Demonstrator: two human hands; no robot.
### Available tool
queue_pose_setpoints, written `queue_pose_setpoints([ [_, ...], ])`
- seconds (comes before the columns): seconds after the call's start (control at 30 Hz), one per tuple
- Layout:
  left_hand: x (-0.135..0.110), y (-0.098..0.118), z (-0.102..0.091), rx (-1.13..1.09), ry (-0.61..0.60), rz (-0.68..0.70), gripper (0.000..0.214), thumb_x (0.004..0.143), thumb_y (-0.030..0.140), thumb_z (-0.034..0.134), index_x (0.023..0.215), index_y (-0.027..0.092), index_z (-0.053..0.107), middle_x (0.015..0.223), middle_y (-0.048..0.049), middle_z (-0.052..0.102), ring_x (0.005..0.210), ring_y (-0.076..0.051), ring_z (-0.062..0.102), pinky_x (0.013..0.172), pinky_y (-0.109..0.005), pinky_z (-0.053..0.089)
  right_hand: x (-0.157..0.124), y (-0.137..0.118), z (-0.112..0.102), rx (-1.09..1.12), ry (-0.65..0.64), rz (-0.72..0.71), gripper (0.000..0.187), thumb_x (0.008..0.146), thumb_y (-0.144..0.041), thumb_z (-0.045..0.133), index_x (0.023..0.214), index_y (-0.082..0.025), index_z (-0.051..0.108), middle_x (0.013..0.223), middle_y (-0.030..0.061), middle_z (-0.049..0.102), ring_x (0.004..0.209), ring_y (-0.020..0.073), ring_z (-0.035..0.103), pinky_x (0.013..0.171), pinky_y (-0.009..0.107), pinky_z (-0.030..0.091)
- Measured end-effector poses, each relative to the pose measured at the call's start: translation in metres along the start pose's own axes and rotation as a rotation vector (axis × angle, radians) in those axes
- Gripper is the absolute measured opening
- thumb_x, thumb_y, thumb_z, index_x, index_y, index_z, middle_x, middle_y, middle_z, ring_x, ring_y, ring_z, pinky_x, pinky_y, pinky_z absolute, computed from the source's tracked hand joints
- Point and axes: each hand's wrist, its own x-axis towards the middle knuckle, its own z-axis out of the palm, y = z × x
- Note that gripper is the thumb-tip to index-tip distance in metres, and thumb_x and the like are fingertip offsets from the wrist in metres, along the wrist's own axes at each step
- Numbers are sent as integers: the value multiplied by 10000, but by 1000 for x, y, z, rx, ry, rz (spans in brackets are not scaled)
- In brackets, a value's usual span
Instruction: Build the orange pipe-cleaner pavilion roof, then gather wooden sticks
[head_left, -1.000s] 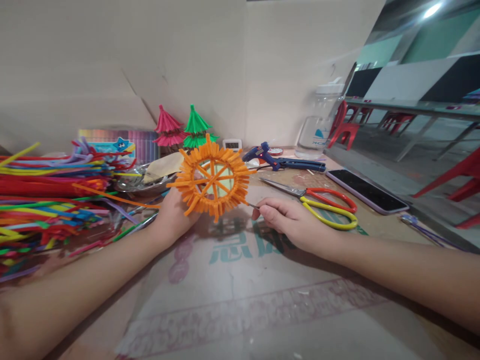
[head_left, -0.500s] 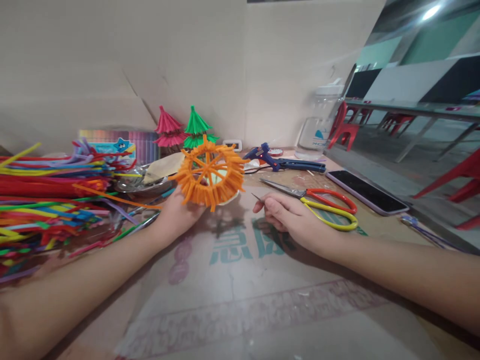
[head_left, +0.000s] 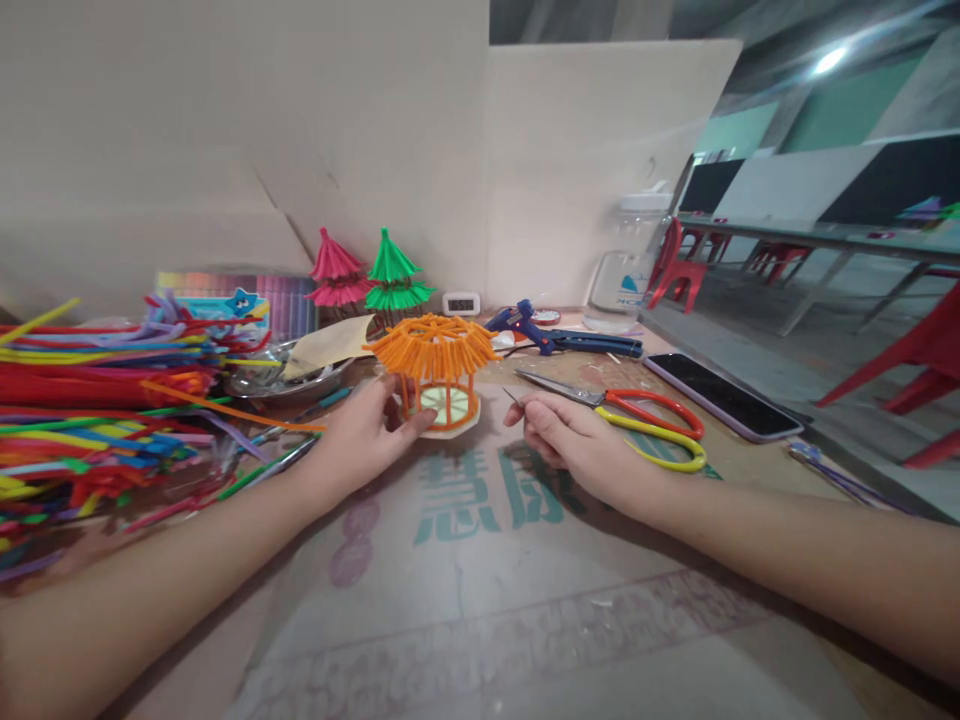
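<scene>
An orange pipe-cleaner pavilion model [head_left: 435, 350] stands nearly upright in the middle of the view, with a fringed roof, thin posts and a pale base. My left hand [head_left: 379, 425] grips it from the left, thumb on the base and fingers partly hidden behind the posts. To its right, my right hand [head_left: 559, 425] is closed in a pinch around a thin dark stick-like piece [head_left: 512, 397], too small to name. Just behind that hand lie scissors [head_left: 652, 415] with one red and one yellow handle.
Bundles of coloured pipe cleaners [head_left: 90, 370] cover the left side. Behind stand a marker set [head_left: 240, 300], pink [head_left: 337, 270] and green [head_left: 391, 270] pavilion roofs, a small clock [head_left: 461, 303], a blue glue gun [head_left: 529, 325] and a water bottle [head_left: 626, 265]. A phone [head_left: 724, 395] lies right.
The orange pavilion has tipped from roof facing me to nearly upright and come lower, showing its posts and base. My right hand keeps its pinch. The view has shifted slightly.
</scene>
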Motion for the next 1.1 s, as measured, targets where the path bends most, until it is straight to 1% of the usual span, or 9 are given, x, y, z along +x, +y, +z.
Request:
queue_pose_setpoints([
  [0.07,0,0,0,2,14,12,411,885,639,570,795,243,507,718,-7,581,664,-220,590,613,-342,441,2,-1,-1,19,50,4,461,1038,-612,489,1050,-179,647,678,-59,402,576,122,354,520,270,287],
  [0.23,-2,3,-3,34,19,76,415,901,633,577,772,245,503,720,-16,587,644,-211,572,583,-333,425,5,-11,-5,-19,177,32,430,894,-540,712,1132,-185,666,660,-74,397,575,125,359,531,274,283],
  [0.4,-7,8,-5,72,-7,223,370,939,581,576,810,238,523,756,-27,590,653,-214,574,604,-343,426,4,-16,-2,-54,199,11,351,876,-438,703,1100,-170,737,643,-65,387,587,125,356,562,284,288],
  [0.63,-9,13,-6,120,1,308,387,978,599,515,1013,222,597,886,-66,672,817,-276,664,722,-386,509,3,-15,-1,1,267,-37,393,805,-523,771,983,-175,734,652,-49,449,605,124,400,569,280,324],
  [0.8,-10,14,-7,133,1,300,399,964,612,512,979,226,611,954,-97,717,915,-314,698,788,-420,535,3,-15,-1,27,246,-42,357,822,-532,750,929,-199,679,669,-41,481,593,121,409,564,282,347],
  [0.87,-10,14,-7,122,-4,297,373,956,598,526,942,232,600,918,-84,703,877,-297,690,759,-403,524,4,-13,-1,31,241,-57,321,832,-506,736,919,-208,656,699,-26,522,619,132,451,584,284,377],
  [0.93,-9,14,-6,100,-10,266,363,947,592,537,883,236,571,832,-59,660,752,-257,650,677,-376,491,4,-12,0,9,219,-70,267,849,-464,709,901,-214,632,746,-9,565,667,145,499,618,286,408],
  [1.0,-7,13,-5,75,-10,190,387,930,611,548,816,242,526,752,-33,609,640,-219,584,600,-355,439,3,-12,0,-36,155,-76,205,874,-413,659,863,-217,602,771,-3,576,695,149,518,638,283,420],
  [1.1,-5,12,-2,35,-3,56,429,900,658,559,797,245,505,710,-16,587,605,-209,561,569,-342,413,-1,-15,2,-173,-8,-112,176,908,-340,586,785,-220,550,720,-19,530,658,137,477,616,274,380],
])
